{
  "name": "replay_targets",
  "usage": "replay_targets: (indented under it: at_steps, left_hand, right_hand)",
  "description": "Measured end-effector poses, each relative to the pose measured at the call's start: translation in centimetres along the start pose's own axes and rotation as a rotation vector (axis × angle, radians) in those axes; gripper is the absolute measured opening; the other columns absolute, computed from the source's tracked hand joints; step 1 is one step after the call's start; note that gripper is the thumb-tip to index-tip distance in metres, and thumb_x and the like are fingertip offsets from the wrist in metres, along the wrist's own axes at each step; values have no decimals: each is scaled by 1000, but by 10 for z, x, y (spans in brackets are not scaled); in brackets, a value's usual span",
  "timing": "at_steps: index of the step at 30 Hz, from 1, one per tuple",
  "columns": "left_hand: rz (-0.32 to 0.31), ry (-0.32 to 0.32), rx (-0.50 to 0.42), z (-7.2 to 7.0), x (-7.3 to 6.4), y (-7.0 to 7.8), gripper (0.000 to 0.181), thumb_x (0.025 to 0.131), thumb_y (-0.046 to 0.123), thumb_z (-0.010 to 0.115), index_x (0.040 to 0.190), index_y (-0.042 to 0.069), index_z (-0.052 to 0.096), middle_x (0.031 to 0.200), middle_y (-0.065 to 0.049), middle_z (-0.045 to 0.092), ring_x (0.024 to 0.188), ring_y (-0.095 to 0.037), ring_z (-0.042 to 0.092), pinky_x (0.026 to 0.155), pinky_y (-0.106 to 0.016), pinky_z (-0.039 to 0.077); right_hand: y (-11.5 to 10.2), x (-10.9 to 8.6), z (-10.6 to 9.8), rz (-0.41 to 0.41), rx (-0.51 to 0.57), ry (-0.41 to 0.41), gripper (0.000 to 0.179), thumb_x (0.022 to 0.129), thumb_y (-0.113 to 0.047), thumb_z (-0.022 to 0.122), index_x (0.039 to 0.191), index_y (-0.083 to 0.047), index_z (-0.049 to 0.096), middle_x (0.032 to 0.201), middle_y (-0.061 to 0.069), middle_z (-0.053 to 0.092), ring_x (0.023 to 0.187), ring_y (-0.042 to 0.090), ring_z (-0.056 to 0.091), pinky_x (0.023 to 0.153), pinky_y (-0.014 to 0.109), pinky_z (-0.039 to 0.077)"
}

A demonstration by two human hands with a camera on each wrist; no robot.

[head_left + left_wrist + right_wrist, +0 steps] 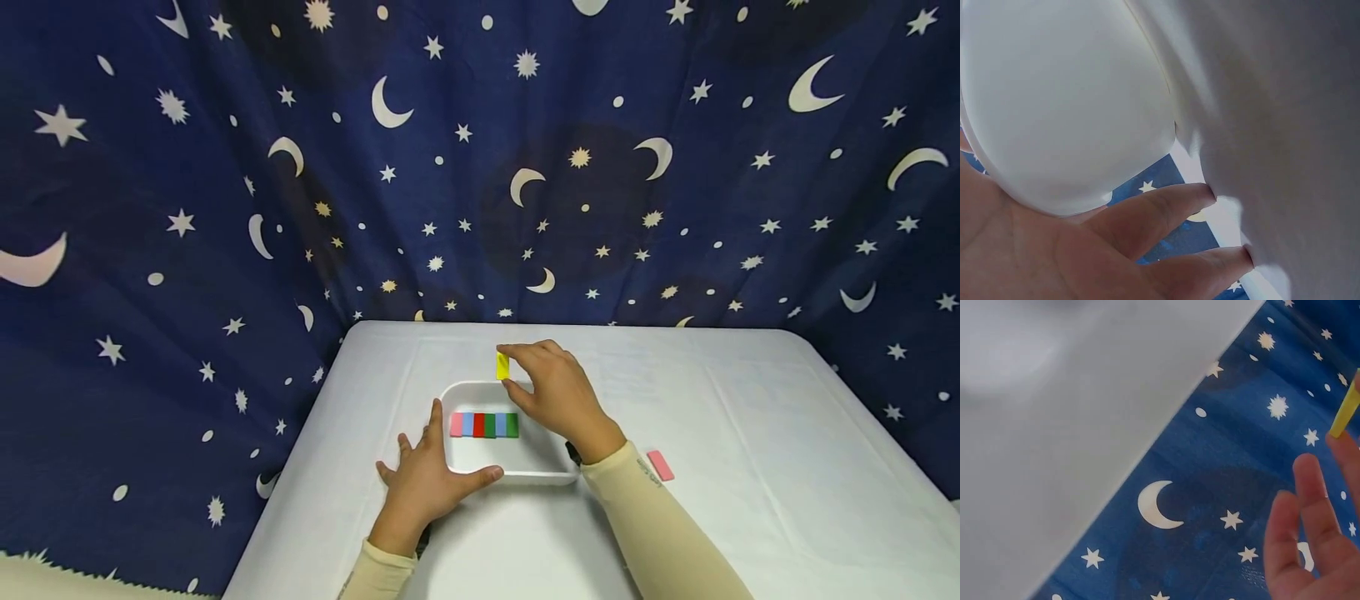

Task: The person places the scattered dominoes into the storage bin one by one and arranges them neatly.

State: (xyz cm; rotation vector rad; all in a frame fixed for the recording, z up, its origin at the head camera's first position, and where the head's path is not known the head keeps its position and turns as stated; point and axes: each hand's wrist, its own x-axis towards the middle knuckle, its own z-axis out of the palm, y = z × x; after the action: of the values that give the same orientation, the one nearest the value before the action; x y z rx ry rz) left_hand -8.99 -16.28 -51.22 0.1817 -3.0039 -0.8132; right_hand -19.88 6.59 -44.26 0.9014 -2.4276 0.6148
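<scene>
My right hand (553, 387) pinches a small yellow block (502, 366) by its two ends, thumb below and finger above, over the back rim of a white tray (543, 478). In the right wrist view the yellow block (1346, 411) shows at the right edge, beside spread fingers. My left hand (427, 475) braces the tray's front left corner, thumb along the front rim and index finger up the left side. In the left wrist view its other fingers reach past the tray wall (1066, 112) to the tablecloth. Inside the tray lies a row of coloured blocks (484, 425): pink, blue, red and green.
A single pink block (660, 465) lies on the table to the right of the tray, beside my right sleeve. A white cloth covers the table (750, 417). A dark blue curtain (480, 167) with moons and stars hangs behind and at the sides.
</scene>
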Motion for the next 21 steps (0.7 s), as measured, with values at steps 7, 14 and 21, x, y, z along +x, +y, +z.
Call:
replay_targets:
  at_steps: [7,14,21]
  left_hand:
    - [-8,-1,-10,1,-2,0,150,56,103,65,172,26,10,162,-10,46,147,-64,28,99,-94,9]
    - [-5,-5,-4,1,-1,1,149,57,103,64,172,27,8,164,-6,45,147,-63,29,100,-93,10]
    - [-9,-1,1,-1,0,0,150,55,106,60,172,28,7,163,-8,46,148,-62,28,101,-93,9]
  right_hand:
    - [0,-2,14,1,-7,-120,53,88,-24,87,138,-23,71,125,-6,75,105,21,67,89,44,56]
    - [-1,-3,22,75,21,-305,55,87,-25,90,138,-27,72,116,-4,77,93,16,70,82,40,58]
    - [-1,-1,31,140,46,-453,53,86,-25,90,136,-24,73,112,-2,78,92,17,70,81,42,58]
